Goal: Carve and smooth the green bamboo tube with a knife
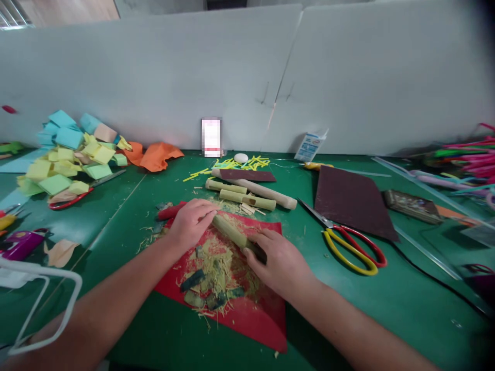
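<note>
A pale green bamboo tube [230,230] lies slanted over a red sheet [270,330], held at both ends. My left hand [191,221] is closed on its far left end. Around its near right end my right hand [280,260] is closed, with something dark partly hidden under the fingers. Fine shavings [216,265] and several dark green scraps [192,281] cover the sheet below the tube. A red object [170,212] shows beside my left hand, mostly hidden. Behind the sheet lie two shorter bamboo pieces [247,200] and a long pale stick [266,191].
Scissors [351,247] with red and yellow handles lie right of the sheet, near a brown sheet [350,203] and a patterned case [412,206]. Paper pieces [69,165] are heaped at left. A white frame [73,288] stands near my left forearm. A panel [154,82] closes the back.
</note>
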The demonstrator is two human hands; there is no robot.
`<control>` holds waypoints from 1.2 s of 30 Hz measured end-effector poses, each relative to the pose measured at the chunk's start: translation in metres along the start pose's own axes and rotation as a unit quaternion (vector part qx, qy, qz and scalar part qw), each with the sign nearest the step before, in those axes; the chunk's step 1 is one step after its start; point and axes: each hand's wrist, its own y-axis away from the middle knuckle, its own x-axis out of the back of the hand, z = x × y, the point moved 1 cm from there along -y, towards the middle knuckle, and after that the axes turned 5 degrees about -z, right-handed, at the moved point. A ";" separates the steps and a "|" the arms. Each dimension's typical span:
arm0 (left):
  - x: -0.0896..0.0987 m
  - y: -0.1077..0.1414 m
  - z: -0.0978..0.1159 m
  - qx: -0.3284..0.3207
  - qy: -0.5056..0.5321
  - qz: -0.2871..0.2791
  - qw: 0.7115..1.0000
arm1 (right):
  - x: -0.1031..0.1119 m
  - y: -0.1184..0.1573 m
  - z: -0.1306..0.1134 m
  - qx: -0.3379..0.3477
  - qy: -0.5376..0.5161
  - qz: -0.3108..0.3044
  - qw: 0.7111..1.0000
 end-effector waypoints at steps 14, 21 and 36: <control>-0.013 0.009 0.003 -0.143 -0.098 -0.134 0.976 | -0.007 -0.004 0.008 -0.006 -0.017 -0.006 1.000; -0.015 0.007 0.007 -0.141 -0.081 -0.134 0.978 | -0.007 -0.002 0.007 -0.018 -0.036 -0.004 0.999; -0.016 0.010 0.008 -0.222 -0.258 -0.087 0.936 | -0.006 -0.002 0.007 -0.047 -0.062 0.002 0.997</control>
